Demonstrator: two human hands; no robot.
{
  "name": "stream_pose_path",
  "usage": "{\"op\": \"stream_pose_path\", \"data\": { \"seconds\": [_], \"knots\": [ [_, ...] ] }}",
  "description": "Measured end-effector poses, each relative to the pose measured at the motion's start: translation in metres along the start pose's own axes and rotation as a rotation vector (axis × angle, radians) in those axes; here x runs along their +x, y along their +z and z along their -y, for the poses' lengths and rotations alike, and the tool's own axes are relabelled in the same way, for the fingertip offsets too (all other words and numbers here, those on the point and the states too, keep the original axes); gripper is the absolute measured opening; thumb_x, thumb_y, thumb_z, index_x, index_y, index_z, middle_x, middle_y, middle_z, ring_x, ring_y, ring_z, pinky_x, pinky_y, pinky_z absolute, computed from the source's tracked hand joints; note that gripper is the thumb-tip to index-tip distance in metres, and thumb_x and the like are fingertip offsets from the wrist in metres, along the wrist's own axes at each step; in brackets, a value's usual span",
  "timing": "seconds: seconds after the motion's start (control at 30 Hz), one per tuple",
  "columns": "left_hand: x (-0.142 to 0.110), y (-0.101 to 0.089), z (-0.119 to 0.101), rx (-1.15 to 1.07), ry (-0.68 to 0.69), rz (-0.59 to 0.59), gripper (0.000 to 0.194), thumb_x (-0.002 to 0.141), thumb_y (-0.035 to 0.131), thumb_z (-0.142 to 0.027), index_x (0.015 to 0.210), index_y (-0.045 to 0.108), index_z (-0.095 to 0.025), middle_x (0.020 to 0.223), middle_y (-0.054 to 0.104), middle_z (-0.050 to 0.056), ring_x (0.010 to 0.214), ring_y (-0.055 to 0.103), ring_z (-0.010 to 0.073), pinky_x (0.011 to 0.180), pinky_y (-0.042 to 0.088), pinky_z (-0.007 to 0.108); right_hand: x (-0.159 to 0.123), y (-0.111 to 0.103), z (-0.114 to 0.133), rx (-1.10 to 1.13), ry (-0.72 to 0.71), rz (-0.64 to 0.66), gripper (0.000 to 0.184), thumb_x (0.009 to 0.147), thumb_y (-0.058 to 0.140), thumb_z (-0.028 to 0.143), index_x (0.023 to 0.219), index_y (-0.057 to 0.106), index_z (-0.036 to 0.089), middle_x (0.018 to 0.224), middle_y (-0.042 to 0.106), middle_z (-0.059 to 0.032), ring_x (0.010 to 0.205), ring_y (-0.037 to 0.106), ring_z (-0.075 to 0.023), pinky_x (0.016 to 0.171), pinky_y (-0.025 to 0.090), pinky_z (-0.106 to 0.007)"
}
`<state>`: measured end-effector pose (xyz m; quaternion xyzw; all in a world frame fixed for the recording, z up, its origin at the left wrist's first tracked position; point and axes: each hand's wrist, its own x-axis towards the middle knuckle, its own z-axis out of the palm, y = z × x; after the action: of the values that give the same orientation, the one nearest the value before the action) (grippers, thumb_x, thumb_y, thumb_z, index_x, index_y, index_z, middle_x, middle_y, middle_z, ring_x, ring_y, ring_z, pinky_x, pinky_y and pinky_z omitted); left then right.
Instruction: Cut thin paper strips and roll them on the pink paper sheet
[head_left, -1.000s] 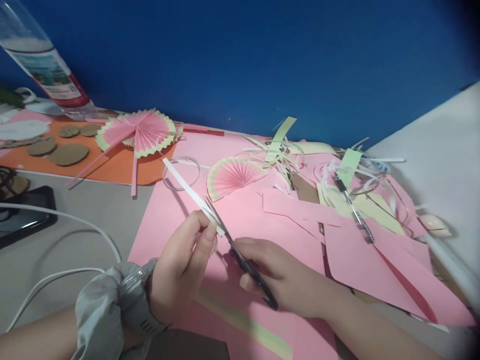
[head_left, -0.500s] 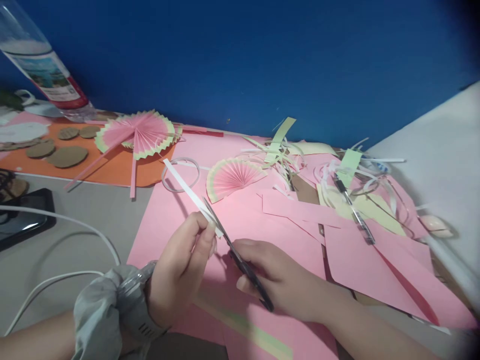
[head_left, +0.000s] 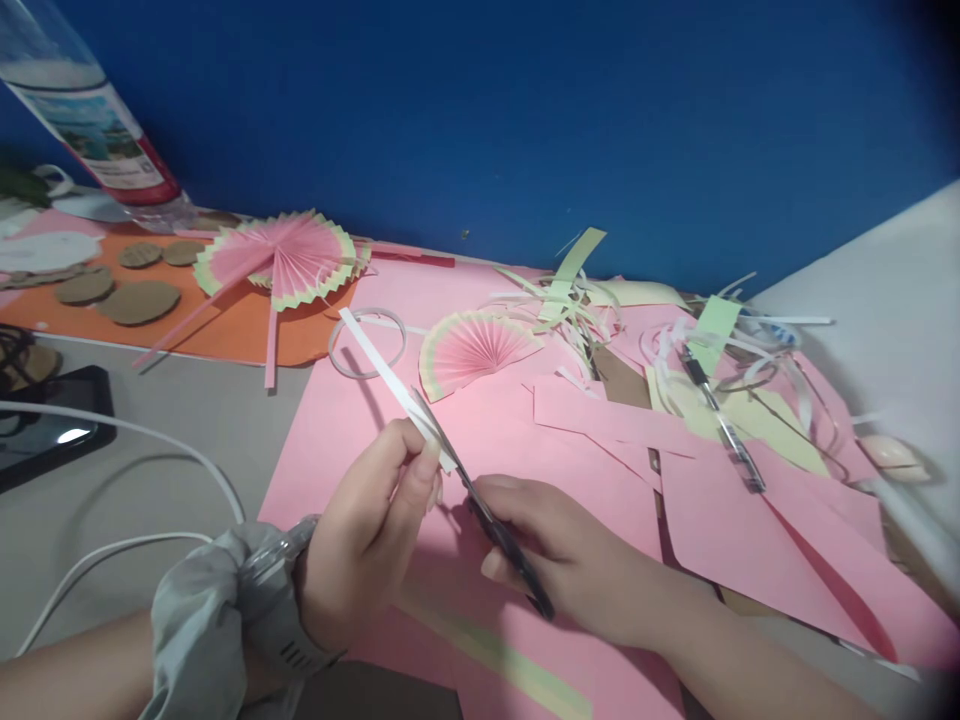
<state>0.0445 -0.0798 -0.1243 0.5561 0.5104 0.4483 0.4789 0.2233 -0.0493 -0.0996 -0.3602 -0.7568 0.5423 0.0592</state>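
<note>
Between thumb and fingers, my left hand point(head_left: 379, 515) pinches a narrow white paper strip point(head_left: 379, 365) that points up and to the left. Scissors point(head_left: 510, 545) with dark handles are gripped in my right hand point(head_left: 562, 550), their blades lying along the strip close to my left fingertips. Pink paper sheets point(head_left: 330, 440) spread beneath both hands. Just beyond them lies a pleated pink half-circle fan point(head_left: 480, 350) with a pale green and yellow rim. A thin grey ring point(head_left: 334, 355) rests behind the strip's upper end.
A larger pleated pink fan point(head_left: 311, 255) and brown cardboard discs point(head_left: 142, 302) lie on orange paper point(head_left: 202, 340). Behind them stands a plastic bottle point(head_left: 112, 140). Paper shreds point(head_left: 577, 300) and a pen point(head_left: 724, 425) are to the right. A phone point(head_left: 52, 440) and white cable point(head_left: 172, 450) are left.
The view has shifted slightly. Both hands, the strip and the scissors keep nearly the same pose, with the blades still at the strip.
</note>
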Motion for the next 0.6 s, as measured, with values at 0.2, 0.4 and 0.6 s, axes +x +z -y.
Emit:
{"op": "stream_pose_path", "data": {
  "seconds": [0.2, 0.4, 0.6],
  "knots": [
    [-0.0005, -0.001, 0.0002, 0.015, 0.026, 0.005, 0.024, 0.098, 0.033, -0.031, 0.076, 0.04, -0.023, 0.067, 0.04, -0.006, 0.06, 0.039, 0.008, 0.057, 0.035, 0.023, -0.0021, -0.0017, 0.0013, 0.001, -0.017, 0.009, 0.024, 0.086, 0.051, 0.029, 0.069, 0.036, 0.02, 0.07, 0.04, 0.0043, 0.062, 0.036, -0.0101, 0.057, 0.031, -0.024],
    [0.001, -0.0002, -0.0001, 0.021, 0.031, 0.006, 0.025, 0.098, 0.033, -0.031, 0.076, 0.04, -0.023, 0.067, 0.041, -0.006, 0.06, 0.039, 0.0083, 0.058, 0.036, 0.023, -0.0018, -0.002, 0.001, -0.002, -0.032, 0.016, 0.022, 0.085, 0.05, 0.025, 0.069, 0.036, 0.02, 0.07, 0.04, 0.0041, 0.063, 0.036, -0.0101, 0.058, 0.032, -0.024],
    [-0.0018, -0.0018, -0.0004, 0.014, 0.026, 0.019, 0.024, 0.098, 0.032, -0.032, 0.077, 0.039, -0.023, 0.067, 0.041, -0.006, 0.06, 0.04, 0.009, 0.057, 0.036, 0.024, -0.0008, -0.0018, 0.0028, 0.041, -0.021, 0.013, 0.025, 0.087, 0.049, 0.029, 0.068, 0.037, 0.019, 0.069, 0.039, 0.0044, 0.061, 0.036, -0.0095, 0.057, 0.031, -0.023]
  ]
}}
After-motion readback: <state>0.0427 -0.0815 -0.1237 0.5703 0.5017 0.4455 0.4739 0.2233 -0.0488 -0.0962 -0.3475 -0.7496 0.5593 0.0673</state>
